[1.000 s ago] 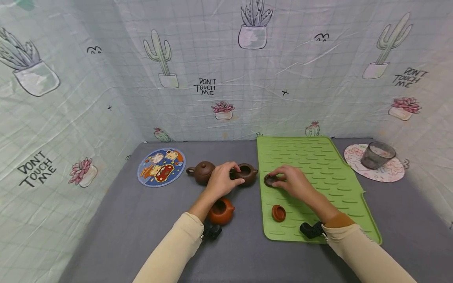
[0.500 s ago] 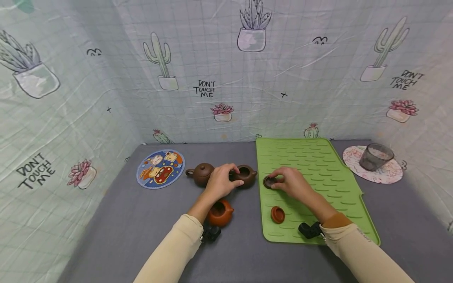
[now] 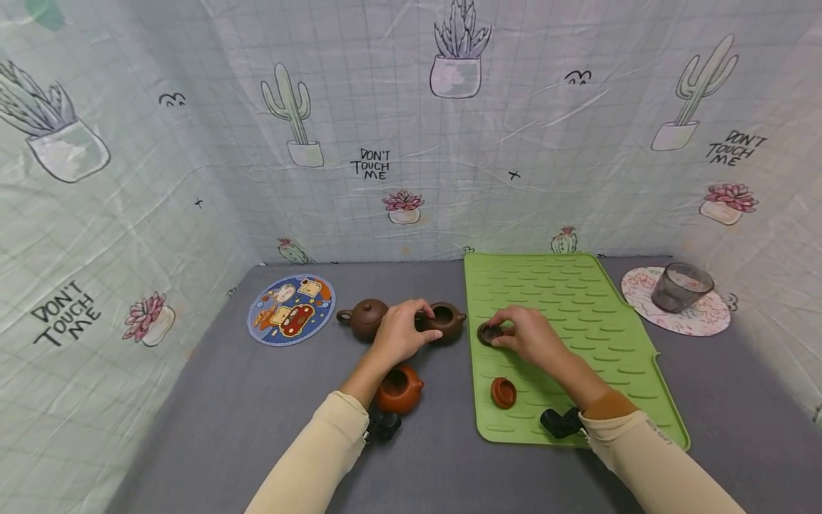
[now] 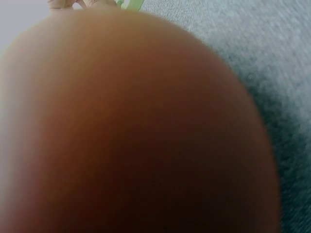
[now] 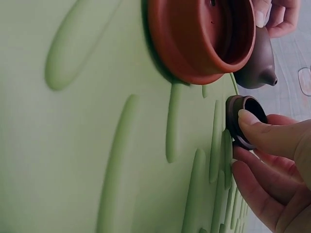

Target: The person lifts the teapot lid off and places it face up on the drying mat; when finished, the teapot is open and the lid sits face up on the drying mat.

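My left hand [image 3: 402, 330] grips a dark brown teapot [image 3: 452, 330] at its handle side, the handle mostly hidden by the fingers. That teapot has no lid on, and its spout points right. My right hand [image 3: 531, 337] pinches a small dark lid [image 5: 234, 112], hollow side up, at the left edge of the green mat [image 3: 546, 285]. On the mat nearer me lies an orange-brown lid [image 3: 504, 393], also hollow side up. The lidless orange-brown teapot [image 3: 403, 401] stands beside my left forearm. A blurred reddish-brown round surface [image 4: 146, 121] fills most of the left wrist view.
Left of my left hand stands another dark teapot [image 3: 364, 323] with its lid on. A round blue cartoon mat [image 3: 263, 330] lies at the back left. At the right, a dark see-through cup [image 3: 679, 291] stands on a round floral mat [image 3: 700, 325]. Patterned cloth [image 3: 501, 214] encloses the table.
The head view has shifted slightly, so everything sits a little lower in the picture. Both hands keep their places on the teapot and the dark lid.
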The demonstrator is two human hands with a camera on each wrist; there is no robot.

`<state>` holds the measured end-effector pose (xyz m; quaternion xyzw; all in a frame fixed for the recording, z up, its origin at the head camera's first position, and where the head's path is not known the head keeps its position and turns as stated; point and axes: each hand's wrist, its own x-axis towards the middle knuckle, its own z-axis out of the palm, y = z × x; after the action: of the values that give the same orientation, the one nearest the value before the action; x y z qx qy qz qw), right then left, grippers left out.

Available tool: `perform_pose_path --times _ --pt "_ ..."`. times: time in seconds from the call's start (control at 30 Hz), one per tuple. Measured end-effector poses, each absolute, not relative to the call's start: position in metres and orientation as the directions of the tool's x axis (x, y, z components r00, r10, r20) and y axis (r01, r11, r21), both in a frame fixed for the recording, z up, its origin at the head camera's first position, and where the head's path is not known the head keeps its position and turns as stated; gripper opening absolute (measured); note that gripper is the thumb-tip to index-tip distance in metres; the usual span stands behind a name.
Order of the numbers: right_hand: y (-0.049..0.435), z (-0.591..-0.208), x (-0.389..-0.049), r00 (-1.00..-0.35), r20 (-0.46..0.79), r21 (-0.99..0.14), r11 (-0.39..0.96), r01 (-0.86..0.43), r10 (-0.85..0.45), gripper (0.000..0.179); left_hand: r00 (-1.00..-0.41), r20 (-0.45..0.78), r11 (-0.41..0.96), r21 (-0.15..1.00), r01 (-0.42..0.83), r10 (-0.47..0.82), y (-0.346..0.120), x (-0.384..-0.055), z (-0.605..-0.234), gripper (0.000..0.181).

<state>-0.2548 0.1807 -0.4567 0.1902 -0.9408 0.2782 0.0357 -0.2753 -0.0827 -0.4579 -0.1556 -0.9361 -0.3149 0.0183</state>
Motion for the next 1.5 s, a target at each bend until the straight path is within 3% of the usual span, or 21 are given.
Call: perform_pose_path --times 0.53,0.73,0.97,1.17,1.37,1.5 --pt "0.184 -0.454 -0.252 -0.924 0.140 -0.499 0.781 -0.377 -0.356 0.030 -0.958 0.065 0.810 0.519 0.271 0.279 -0.078 -0.273 -0.449 0.028" --pt "0.184 -0.448 -0.251 -0.920 0.056 -0.477 0.799 -0.367 -0.389 0.043 -0.941 0.010 0.828 0.472 0.303 0.339 -0.084 -0.273 -0.444 0.033" --pt "0.185 -0.432 -0.244 -0.930 0.034 -0.351 0.867 -0.353 -0.365 0.063 -0.916 0.001 0.841 0.396 0.369 0.401 -0.088 -0.268 -0.436 0.054" --pt "0.178 -0.424 -0.237 -0.899 0.085 -0.294 0.851 -0.435 -0.430 0.084 -0.902 0.066 0.861 0.276 0.428 0.427 -0.092 -0.257 -0.426 0.067" --pt "0.167 -0.416 -0.232 -0.862 0.131 -0.240 0.828 -0.507 -0.490 0.096 -0.857 0.154 0.859 0.076 0.506 0.491 -0.100 -0.248 -0.413 0.079" --pt "0.158 -0.411 -0.230 -0.841 0.155 -0.210 0.814 -0.541 -0.519 0.101 -0.839 0.184 0.852 0.013 0.523 0.512 -0.106 -0.244 -0.405 0.083"
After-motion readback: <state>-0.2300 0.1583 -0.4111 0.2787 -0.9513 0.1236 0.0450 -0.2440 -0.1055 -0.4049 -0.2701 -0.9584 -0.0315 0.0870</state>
